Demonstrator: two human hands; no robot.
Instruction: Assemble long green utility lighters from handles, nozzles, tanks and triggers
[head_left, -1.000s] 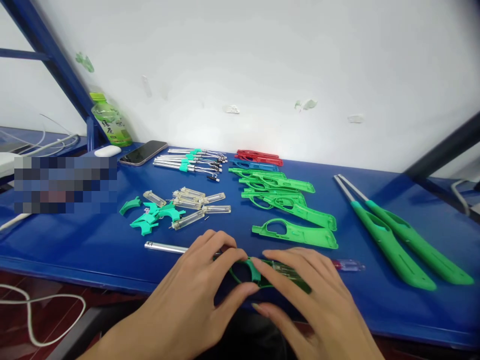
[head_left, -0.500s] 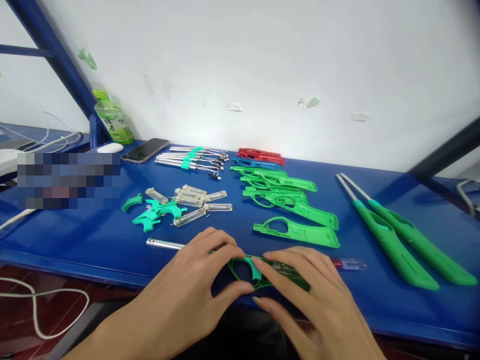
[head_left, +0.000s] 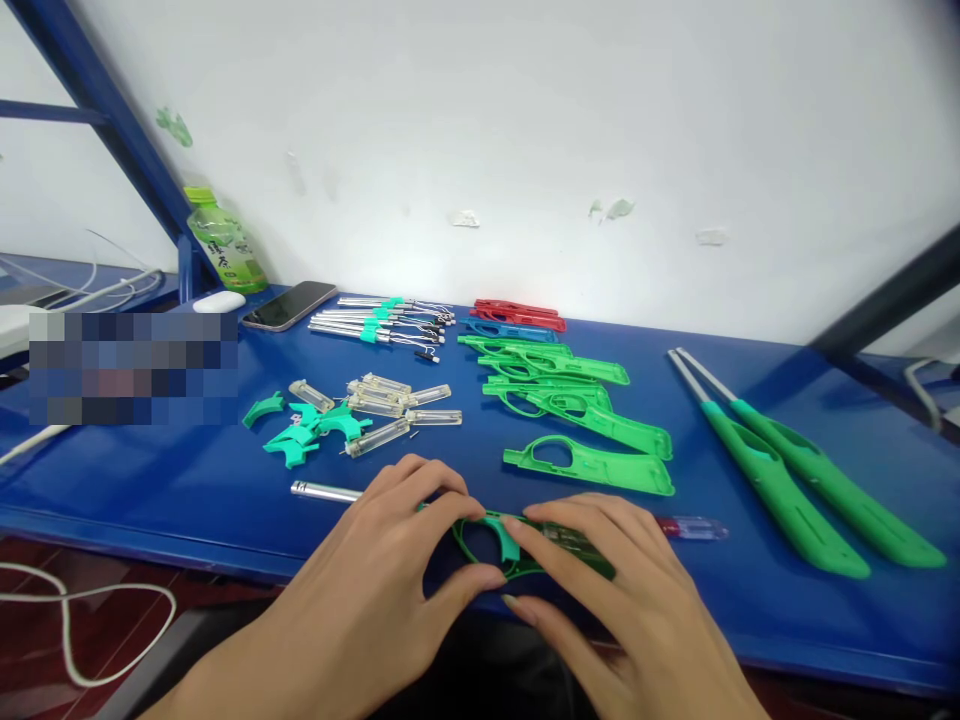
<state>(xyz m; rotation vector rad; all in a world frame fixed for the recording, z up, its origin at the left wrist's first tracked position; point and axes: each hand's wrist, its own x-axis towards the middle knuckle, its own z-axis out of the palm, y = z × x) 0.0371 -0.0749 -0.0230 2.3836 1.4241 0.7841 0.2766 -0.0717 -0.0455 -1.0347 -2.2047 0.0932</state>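
At the front of the table, my left hand (head_left: pixel 390 560) curls over the guard end of an open green lighter casing (head_left: pixel 525 570), thumb and forefinger pinching its edge. My right hand (head_left: pixel 630 580) grips the same casing farther right, its forefinger resting by a teal trigger (head_left: pixel 508 540) set in the loop. A metal tube (head_left: pixel 322 491) sticks out to the left from under my left hand. Clear parts show inside the casing beneath my right fingers, partly hidden. Beyond my right hand pokes a red and clear handle (head_left: pixel 701 528), perhaps a screwdriver's.
Loose teal triggers (head_left: pixel 289 445) lie left beside clear fuel tanks (head_left: pixel 382 435). Behind are metal tubes with wires (head_left: pixel 349 326), a phone (head_left: pixel 292 304) and a bottle (head_left: pixel 229 250). Green casing halves (head_left: pixel 600 468) fill the middle; two assembled lighters (head_left: pixel 802 510) lie right.
The view has shifted very slightly. Both hands keep nearly the same hold on the casing, and the parts around them have not moved.
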